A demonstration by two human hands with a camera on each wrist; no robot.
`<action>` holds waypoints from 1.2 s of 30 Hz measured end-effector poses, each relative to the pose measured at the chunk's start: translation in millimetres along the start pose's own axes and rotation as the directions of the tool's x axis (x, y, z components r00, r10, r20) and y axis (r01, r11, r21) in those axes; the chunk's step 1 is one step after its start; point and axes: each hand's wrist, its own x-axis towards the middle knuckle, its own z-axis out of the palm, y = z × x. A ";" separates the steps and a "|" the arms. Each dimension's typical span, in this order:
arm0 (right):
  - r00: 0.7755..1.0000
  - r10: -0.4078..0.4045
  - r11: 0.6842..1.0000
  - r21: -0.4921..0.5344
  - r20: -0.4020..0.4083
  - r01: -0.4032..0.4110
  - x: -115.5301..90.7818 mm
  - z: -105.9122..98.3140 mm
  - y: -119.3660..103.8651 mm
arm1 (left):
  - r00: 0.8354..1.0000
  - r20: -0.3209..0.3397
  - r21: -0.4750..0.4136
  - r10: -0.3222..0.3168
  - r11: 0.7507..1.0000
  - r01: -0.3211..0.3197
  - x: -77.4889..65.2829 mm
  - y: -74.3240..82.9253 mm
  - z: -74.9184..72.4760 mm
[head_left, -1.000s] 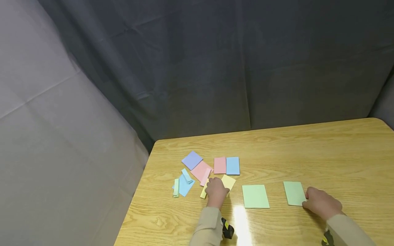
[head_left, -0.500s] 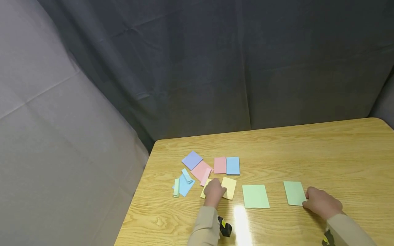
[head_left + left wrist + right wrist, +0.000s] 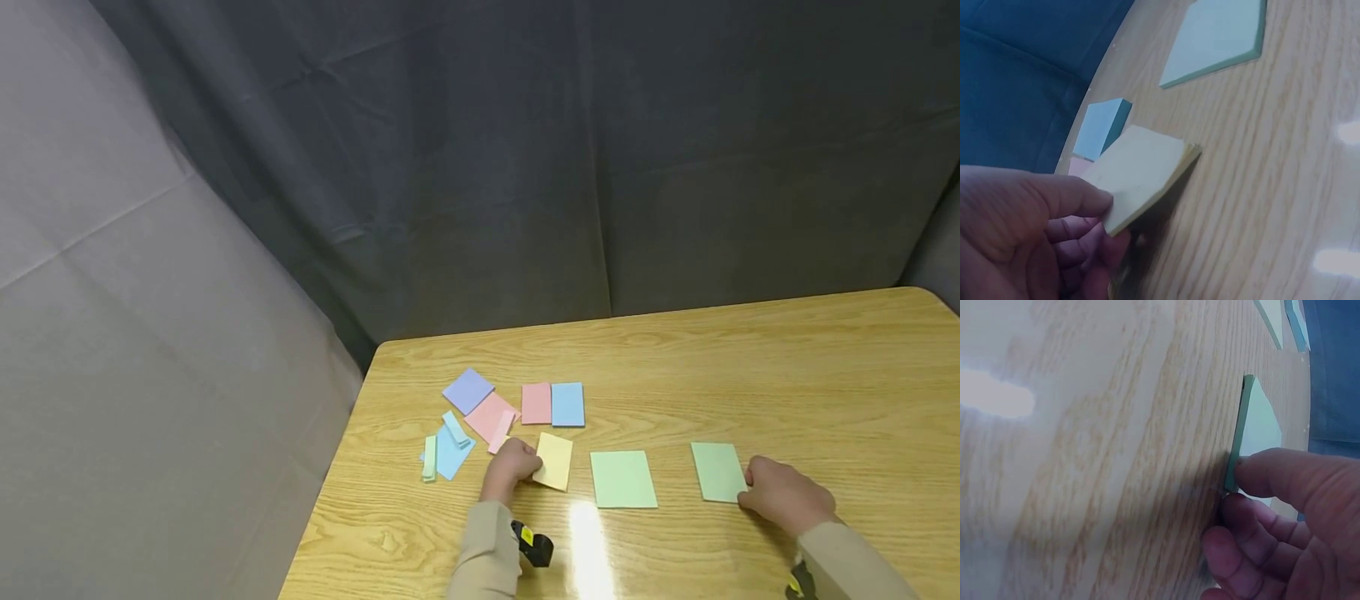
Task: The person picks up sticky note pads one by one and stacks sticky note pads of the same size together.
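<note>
My left hand point(image 3: 511, 467) pinches a pale yellow sticky note pad point(image 3: 555, 461) by its left side. In the left wrist view the thumb lies on top of that yellow pad point(image 3: 1138, 169), fingers curl below, and the pad tilts up from the table. Farther right, my right hand point(image 3: 787, 495) grips the near right corner of a light green sticky note pad point(image 3: 717, 472). The right wrist view has the thumb on the green pad's edge point(image 3: 1260, 428); the fingertips are partly hidden under it. Another, squarer green pad point(image 3: 623, 479) lies between the hands.
Behind the left hand lie a pink pad point(image 3: 536, 403) and a blue pad point(image 3: 567, 405), side by side. Purple point(image 3: 468, 391), pink point(image 3: 489, 413) and blue point(image 3: 452, 460) sheets or pads spread leftward, with narrow strips on some. A dark curtain point(image 3: 600, 167) hangs beyond the wooden table point(image 3: 825, 375).
My left hand has drawn slightly left and nearer, from over the yellow pads to the side of one. That yellow pad has turned straighter and shifted a little. The right hand has stayed put.
</note>
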 end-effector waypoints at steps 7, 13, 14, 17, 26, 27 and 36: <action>1.000 0.012 1.000 0.002 0.001 -0.012 0.3 -0.4 -0.9 | 0.999 0.033 -0.147 -0.038 0.988 0.042 2.3 -1.1 -3.0; 1.000 0.013 1.000 0.005 0.002 -0.013 -0.6 -1.5 -2.4 | 0.997 0.070 -0.262 -0.010 0.965 0.028 3.1 9.2 0.1; 1.000 0.013 1.000 0.005 0.003 -0.013 -0.7 -1.5 -2.4 | 0.997 0.074 -0.273 0.000 0.962 0.021 2.8 11.7 1.5; 1.000 0.015 1.000 0.007 0.009 -0.015 -0.9 -1.5 -2.2 | 0.996 0.085 -0.307 0.014 0.952 0.013 1.6 19.0 7.3; 1.000 0.011 1.000 0.015 0.023 -0.012 -2.5 -1.2 -2.2 | 0.996 0.081 -0.348 0.048 0.937 -0.017 0.9 37.7 27.7; 1.000 0.012 1.000 0.015 0.023 -0.012 -2.4 -1.1 -2.2 | 0.995 0.083 -0.361 0.055 0.932 -0.022 0.8 40.1 29.7; 1.000 0.010 1.000 0.025 0.018 -0.010 -1.5 0.0 2.1 | 0.992 0.081 -0.454 0.093 0.890 -0.047 -0.6 60.7 48.7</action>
